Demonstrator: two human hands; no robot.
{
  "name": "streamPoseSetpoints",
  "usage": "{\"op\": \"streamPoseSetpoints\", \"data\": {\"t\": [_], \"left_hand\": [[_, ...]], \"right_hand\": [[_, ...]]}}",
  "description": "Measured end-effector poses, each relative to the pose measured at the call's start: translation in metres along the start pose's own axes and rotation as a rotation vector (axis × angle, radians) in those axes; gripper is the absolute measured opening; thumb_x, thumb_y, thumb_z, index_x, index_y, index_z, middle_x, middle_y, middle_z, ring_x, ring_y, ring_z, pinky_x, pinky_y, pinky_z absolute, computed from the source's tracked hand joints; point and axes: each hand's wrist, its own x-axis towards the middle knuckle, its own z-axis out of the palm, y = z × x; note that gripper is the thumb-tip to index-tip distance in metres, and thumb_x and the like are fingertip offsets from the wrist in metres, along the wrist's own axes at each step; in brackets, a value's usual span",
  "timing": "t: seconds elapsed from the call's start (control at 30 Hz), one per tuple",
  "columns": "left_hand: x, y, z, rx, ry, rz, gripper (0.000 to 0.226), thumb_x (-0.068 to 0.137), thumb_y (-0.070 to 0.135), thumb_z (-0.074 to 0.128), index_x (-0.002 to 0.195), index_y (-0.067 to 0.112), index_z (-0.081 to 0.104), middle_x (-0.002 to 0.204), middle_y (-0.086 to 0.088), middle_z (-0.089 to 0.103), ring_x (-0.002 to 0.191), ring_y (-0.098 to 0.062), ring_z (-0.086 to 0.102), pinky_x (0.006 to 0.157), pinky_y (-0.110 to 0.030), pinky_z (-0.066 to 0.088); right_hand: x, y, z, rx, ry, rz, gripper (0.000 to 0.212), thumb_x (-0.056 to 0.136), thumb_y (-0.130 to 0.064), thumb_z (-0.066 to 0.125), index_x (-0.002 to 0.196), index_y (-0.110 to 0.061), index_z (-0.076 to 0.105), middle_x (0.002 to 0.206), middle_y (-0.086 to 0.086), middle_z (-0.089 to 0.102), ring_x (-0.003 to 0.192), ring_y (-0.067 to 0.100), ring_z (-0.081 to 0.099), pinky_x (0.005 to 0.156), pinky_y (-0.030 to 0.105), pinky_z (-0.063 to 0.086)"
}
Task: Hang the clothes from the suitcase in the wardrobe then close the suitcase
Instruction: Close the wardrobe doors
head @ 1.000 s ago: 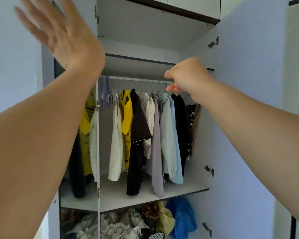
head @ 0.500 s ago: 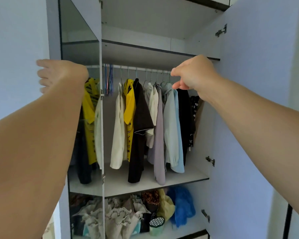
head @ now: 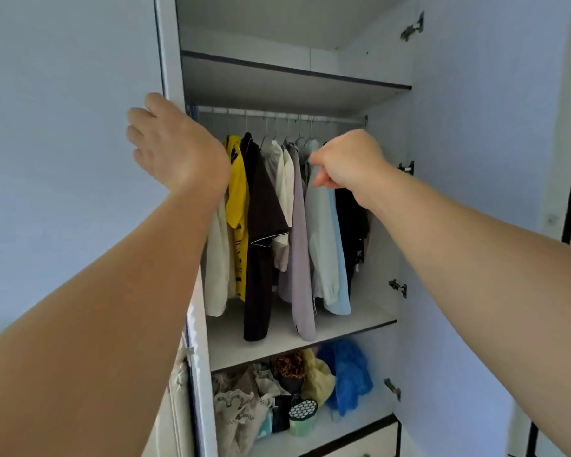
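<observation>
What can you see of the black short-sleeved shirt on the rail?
The black short-sleeved shirt with thin white sleeve piping hangs straight from a hanger on the wardrobe's metal rail, smooth-looking fabric, hem just above the white shelf. It sits between the yellow patterned shirt and a cream top, touching both. Neither hand touches it.

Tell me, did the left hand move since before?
Yes. The left hand came down from high above the hanging rail and now presses on the left wardrobe door near its edge, level with the rail.

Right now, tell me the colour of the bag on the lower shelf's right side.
Bright blue crinkled bag, shown best in the head view.
</observation>
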Motion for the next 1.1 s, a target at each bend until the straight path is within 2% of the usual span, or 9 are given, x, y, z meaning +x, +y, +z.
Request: {"op": "streamPoseSetpoints", "data": {"t": [0.2, 0.27, 0.33, 0.5, 0.6, 0.67, 0.77, 0.87, 1.1], "left_hand": [[-0.049, 0.03, 0.055, -0.041, -0.117, 0.336, 0.054, 0.079, -0.005, 0.052, 0.129, 0.013, 0.039, 0.122, -0.01, 0.043, 0.11, -0.028, 0.042, 0.086, -0.032, 0.034], [-0.059, 0.029, 0.082, -0.03, -0.193, 0.438, 0.071, 0.08, -0.003, 0.052, 0.143, 0.018, 0.026, 0.132, -0.009, 0.04, 0.115, -0.029, 0.041, 0.09, -0.034, 0.036], [-0.071, 0.032, 0.107, -0.015, -0.276, 0.497, 0.085, 0.081, 0.002, 0.056, 0.149, 0.026, 0.011, 0.144, -0.004, 0.031, 0.121, -0.029, 0.038, 0.09, -0.035, 0.038], [-0.1, 0.067, 0.173, 0.077, -0.347, 0.504, 0.099, 0.081, 0.001, 0.057, 0.15, 0.024, -0.011, 0.159, -0.002, -0.011, 0.142, -0.036, 0.011, 0.112, -0.044, 0.022], [-0.11, 0.083, 0.219, 0.103, -0.372, 0.516, 0.101, 0.083, -0.003, 0.051, 0.148, 0.024, -0.021, 0.156, 0.001, -0.025, 0.146, -0.035, -0.006, 0.118, -0.046, 0.011], [-0.113, 0.088, 0.249, 0.132, -0.363, 0.505, 0.102, 0.083, -0.004, 0.051, 0.147, 0.022, -0.024, 0.155, 0.0, -0.029, 0.145, -0.036, -0.008, 0.118, -0.047, 0.012], [-0.115, 0.099, 0.29, 0.182, -0.368, 0.487, 0.101, 0.084, -0.005, 0.048, 0.146, 0.021, -0.026, 0.154, -0.001, -0.031, 0.144, -0.037, -0.012, 0.118, -0.049, 0.009], [-0.115, 0.116, 0.327, 0.229, -0.422, 0.423, 0.096, 0.086, -0.002, 0.046, 0.147, 0.019, -0.025, 0.154, -0.003, -0.031, 0.143, -0.038, -0.015, 0.117, -0.051, 0.004], [-0.153, 0.164, 0.406, 0.215, -0.664, 0.341, 0.087, 0.09, 0.02, 0.053, 0.151, 0.01, -0.009, 0.158, -0.015, -0.013, 0.145, -0.037, -0.006, 0.119, -0.045, 0.008]], "right_hand": [[0.02, 0.033, -0.005, -0.008, 0.006, 0.073, 0.027, 0.085, -0.011, 0.059, 0.105, 0.007, 0.066, 0.092, 0.016, 0.071, 0.077, 0.025, 0.069, 0.067, 0.03, 0.059], [0.029, 0.047, -0.013, -0.084, 0.035, 0.07, 0.029, 0.084, -0.011, 0.058, 0.102, 0.009, 0.068, 0.088, 0.019, 0.073, 0.087, 0.033, 0.07, 0.081, 0.044, 0.057], [0.042, 0.067, -0.023, -0.131, 0.09, 0.078, 0.028, 0.08, -0.008, 0.056, 0.096, 0.011, 0.068, 0.089, 0.025, 0.07, 0.084, 0.036, 0.068, 0.082, 0.049, 0.056], [0.09, 0.13, -0.045, -0.087, 0.184, 0.267, 0.009, 0.083, -0.008, 0.059, 0.087, -0.001, 0.062, 0.094, 0.021, 0.069, 0.087, 0.034, 0.067, 0.083, 0.046, 0.056], [0.122, 0.158, -0.055, -0.189, 0.157, 0.207, 0.013, 0.084, -0.01, 0.059, 0.089, 0.002, 0.064, 0.094, 0.023, 0.066, 0.087, 0.033, 0.064, 0.078, 0.04, 0.053], [0.143, 0.175, -0.071, -0.333, 0.191, 0.168, 0.026, 0.086, -0.01, 0.057, 0.103, 0.008, 0.063, 0.113, 0.024, 0.063, 0.103, 0.037, 0.06, 0.076, 0.037, 0.05], [0.18, 0.213, -0.11, -0.444, 0.329, 0.224, 0.037, 0.086, -0.014, 0.056, 0.12, -0.002, 0.057, 0.127, 0.017, 0.056, 0.113, 0.034, 0.054, 0.081, 0.032, 0.048], [0.217, 0.247, -0.15, -0.429, 0.44, 0.334, 0.053, 0.084, -0.02, 0.059, 0.134, -0.008, 0.045, 0.136, 0.016, 0.042, 0.123, 0.036, 0.044, 0.099, 0.044, 0.043], [0.272, 0.312, -0.217, -0.49, 0.69, 0.469, 0.084, 0.082, -0.022, 0.065, 0.149, -0.009, 0.015, 0.156, 0.012, 0.004, 0.143, 0.03, 0.009, 0.109, 0.048, 0.024]]}}
